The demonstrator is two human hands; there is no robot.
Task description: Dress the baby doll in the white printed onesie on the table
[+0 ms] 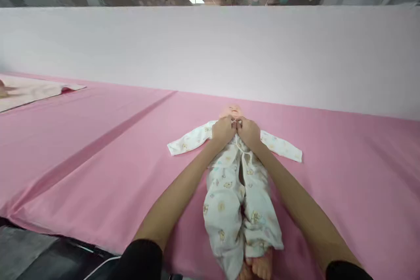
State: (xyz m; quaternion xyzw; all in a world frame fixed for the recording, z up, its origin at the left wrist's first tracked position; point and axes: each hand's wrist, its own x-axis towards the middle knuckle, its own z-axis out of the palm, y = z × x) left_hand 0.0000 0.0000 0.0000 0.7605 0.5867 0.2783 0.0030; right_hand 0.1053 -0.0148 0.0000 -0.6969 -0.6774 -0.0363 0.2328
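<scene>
A baby doll (235, 109) lies on its back, its head away from me and its bare feet (262, 266) near the front edge. It wears a white baby top (226, 155) with small printed figures, sleeves spread to both sides, and matching baby pants (223, 210). At the doll's neck, my left hand (223, 129) is closed on the collar of the top. My right hand (248, 131) pinches the collar just beside it, the two hands almost touching. Fingertips and whatever fastening lies between them are mostly hidden. Below the hands the front edges of the top part slightly.
A pink padded mat (131, 148) covers the surface, with a seam running diagonally on the left. Behind it rises a white wall (210, 48) with windows above. At far left lies a pale cloth (36, 89). A white cable (101, 264) hangs near the front edge.
</scene>
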